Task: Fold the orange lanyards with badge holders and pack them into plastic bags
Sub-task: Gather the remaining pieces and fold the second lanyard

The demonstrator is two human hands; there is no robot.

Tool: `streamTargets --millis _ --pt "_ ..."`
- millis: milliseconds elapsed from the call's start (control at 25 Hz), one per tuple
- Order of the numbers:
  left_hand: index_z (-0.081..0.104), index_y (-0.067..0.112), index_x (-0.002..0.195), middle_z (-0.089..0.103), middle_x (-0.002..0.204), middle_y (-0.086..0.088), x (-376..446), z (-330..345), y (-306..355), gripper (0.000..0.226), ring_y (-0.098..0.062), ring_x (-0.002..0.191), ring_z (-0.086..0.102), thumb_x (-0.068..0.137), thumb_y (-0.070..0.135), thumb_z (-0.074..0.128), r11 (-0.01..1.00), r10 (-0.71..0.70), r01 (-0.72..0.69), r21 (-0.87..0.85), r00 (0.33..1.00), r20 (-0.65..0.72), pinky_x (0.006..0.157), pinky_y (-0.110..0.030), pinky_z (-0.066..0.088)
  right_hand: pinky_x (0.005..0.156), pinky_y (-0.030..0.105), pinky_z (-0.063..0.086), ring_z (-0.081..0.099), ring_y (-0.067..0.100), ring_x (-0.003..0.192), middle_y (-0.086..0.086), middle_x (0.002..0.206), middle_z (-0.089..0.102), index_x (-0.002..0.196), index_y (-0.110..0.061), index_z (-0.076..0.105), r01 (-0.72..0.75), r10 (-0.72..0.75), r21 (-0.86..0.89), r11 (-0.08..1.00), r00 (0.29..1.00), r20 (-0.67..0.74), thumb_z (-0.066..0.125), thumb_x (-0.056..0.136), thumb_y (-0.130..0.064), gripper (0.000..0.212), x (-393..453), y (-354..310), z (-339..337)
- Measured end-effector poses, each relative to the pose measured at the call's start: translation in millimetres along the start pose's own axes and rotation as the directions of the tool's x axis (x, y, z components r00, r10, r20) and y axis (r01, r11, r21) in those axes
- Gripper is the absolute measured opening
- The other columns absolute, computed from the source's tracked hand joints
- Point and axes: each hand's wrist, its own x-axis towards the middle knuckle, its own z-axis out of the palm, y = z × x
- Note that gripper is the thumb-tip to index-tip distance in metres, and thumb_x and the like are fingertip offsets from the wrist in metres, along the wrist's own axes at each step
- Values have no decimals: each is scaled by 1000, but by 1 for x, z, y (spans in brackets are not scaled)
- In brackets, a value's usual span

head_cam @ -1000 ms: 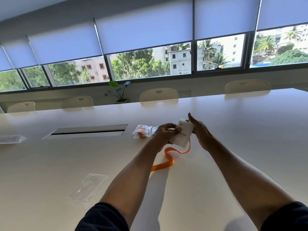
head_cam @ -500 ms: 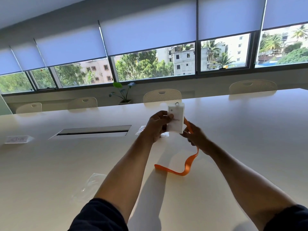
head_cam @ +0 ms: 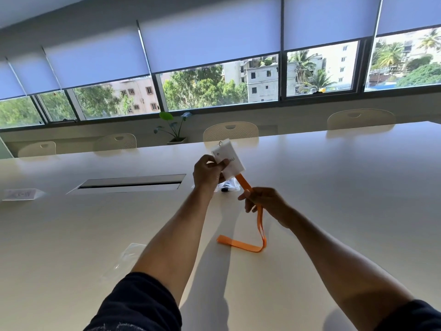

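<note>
My left hand (head_cam: 207, 172) holds a white badge holder (head_cam: 228, 158) up above the table, thumb across its face. An orange lanyard (head_cam: 260, 220) hangs from the holder's lower edge. My right hand (head_cam: 261, 201) pinches the strap a little below the holder, and the strap's loose end lies in a bend on the table (head_cam: 358, 187). Behind my left wrist lies a packed plastic bag (head_cam: 228, 187), mostly hidden. An empty clear plastic bag (head_cam: 130, 255) lies flat to the left of my left forearm.
A metal cable slot (head_cam: 130, 183) is set into the table at the centre left. A small clear packet (head_cam: 20, 194) lies at the far left edge. Several chairs (head_cam: 230, 133) and a potted plant (head_cam: 173, 130) stand along the far side under the windows.
My left hand has tilted the badge holder and kept it raised. My right hand has slid down the orange strap, away from the holder, and the strap hangs straighter.
</note>
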Motion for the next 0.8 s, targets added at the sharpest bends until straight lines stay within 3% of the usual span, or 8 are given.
streamTargets --millis 120,200,360,440,560,720,800 --pt "56 21 89 71 108 -10 6 -6 -10 29 -30 96 70 79 28 83 997 2 0 73 1000 -30 75 -52 62 75 30 57 72 26 78 16 87 75 103 -1 76 21 -22 19 1000 998 58 65 95 -13 18 -1 0 3" --pt "56 22 87 73 102 -6 6 -9 -17 30 -28 92 70 78 33 83 984 11 -3 177 999 -48 77 -49 62 74 33 59 72 27 75 15 84 75 99 1 77 78 -79 50 996 997 15 74 89 -8 14 -1 -3 5" --pt "57 23 91 75 103 -3 -1 -12 -33 33 -25 91 70 77 40 81 869 90 -76 489 996 -5 77 -36 58 76 34 56 69 28 76 15 79 71 86 -9 77 100 -90 140 985 993 -76 79 82 -25 17 4 -16 1" --pt "59 22 94 75 106 -4 -6 -12 -40 32 -26 93 69 78 40 81 795 132 -147 588 989 69 77 -33 55 75 34 56 68 26 75 13 79 69 87 -10 74 87 -69 202 976 993 -96 78 83 -28 19 7 -20 -2" --pt "62 17 106 73 115 -6 -10 -11 -47 36 -26 98 69 82 37 80 729 128 -244 640 966 223 85 -39 59 71 34 57 69 24 70 11 77 71 96 -10 74 113 -49 251 961 968 -246 75 86 -22 16 12 -24 -8" --pt "64 13 123 68 123 -9 -14 -10 -52 41 -27 107 67 86 24 77 751 -65 -260 607 885 460 94 -44 57 61 25 58 72 19 63 4 80 77 98 -20 74 145 -58 152 978 882 -468 68 95 -18 7 17 -32 -17" --pt "66 14 122 68 117 -7 -16 -9 -52 38 -26 107 65 86 19 77 781 -170 -217 586 829 533 91 -40 58 57 23 57 73 18 62 1 85 79 96 -26 74 144 -63 106 984 833 -550 68 96 -16 12 19 -36 -23"
